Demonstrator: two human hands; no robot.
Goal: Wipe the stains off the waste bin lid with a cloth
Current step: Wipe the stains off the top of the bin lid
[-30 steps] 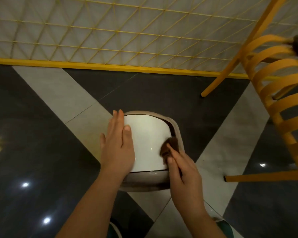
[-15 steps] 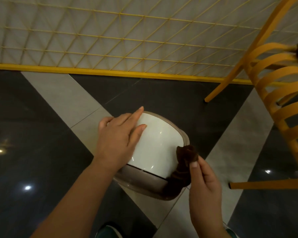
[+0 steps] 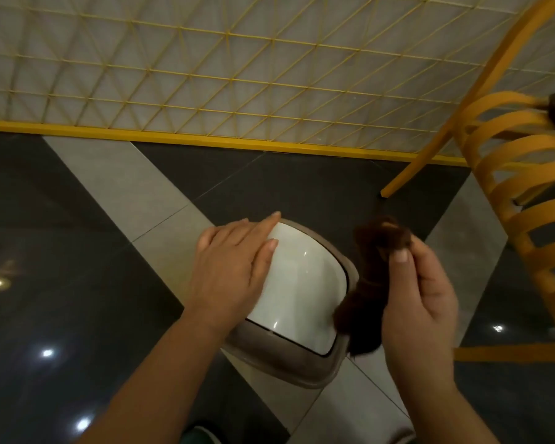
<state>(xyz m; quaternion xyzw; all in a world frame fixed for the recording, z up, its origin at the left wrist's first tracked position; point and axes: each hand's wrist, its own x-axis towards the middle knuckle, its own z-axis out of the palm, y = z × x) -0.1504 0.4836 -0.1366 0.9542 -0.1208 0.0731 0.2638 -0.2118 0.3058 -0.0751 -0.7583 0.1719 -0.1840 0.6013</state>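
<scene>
A small waste bin stands on the floor with a glossy white swing lid (image 3: pixel 302 290) set in a grey-brown rim (image 3: pixel 289 363). My left hand (image 3: pixel 231 270) lies flat on the lid's left side, fingers straight and pointing up-right. To the right of the bin, my right hand (image 3: pixel 420 302) pinches a dark brown fluffy cloth (image 3: pixel 372 277) between thumb and fingers. The cloth is lifted off the lid and hangs down beside the rim's right edge.
A yellow slatted chair (image 3: pixel 519 200) stands at the right, one leg (image 3: pixel 410 174) close behind the bin. A yellow wire-grid partition (image 3: pixel 225 75) with a yellow base rail runs across the back. The floor is dark glossy tile with pale grey diagonal bands.
My right hand has drawn the cloth off the lid's right side and raised it beside the bin. My left hand has turned, fingers now pointing up-right, and the bin has rotated slightly.
</scene>
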